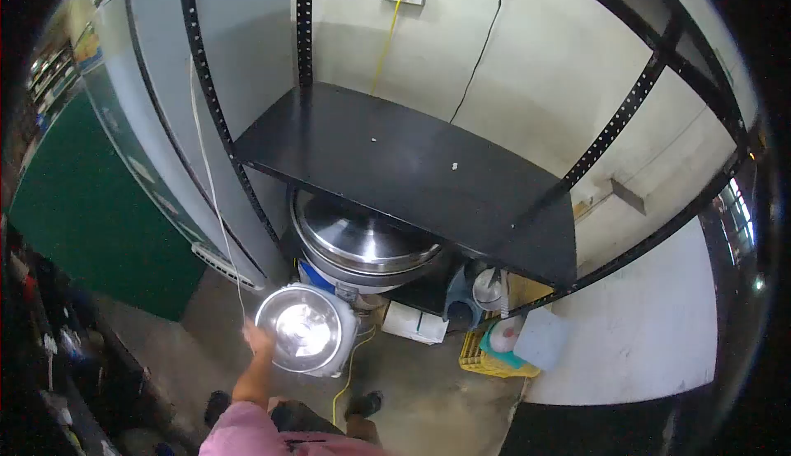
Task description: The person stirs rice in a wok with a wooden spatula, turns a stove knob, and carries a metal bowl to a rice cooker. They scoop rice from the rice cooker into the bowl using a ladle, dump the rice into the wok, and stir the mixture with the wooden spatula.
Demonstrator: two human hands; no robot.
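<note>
My left hand [259, 339] is closed at the lower end of a thin white cord [216, 196], which meets its fingers. Just right of the hand is a round, shiny metal basin [306, 330]; whether the hand also touches its rim, I cannot tell. The basin sits on a whitish box-like base [349, 332]. Behind it, under the shelf, stands a large pot with a domed metal lid [362, 229]. My right hand is out of view.
A black shelf [395, 168] on perforated metal posts overhangs the pot. Left stand a grey refrigerator [165, 110] and a green panel [99, 201]. A yellow crate [482, 361], a white box [414, 322] and a yellow cord [347, 380] are on the floor.
</note>
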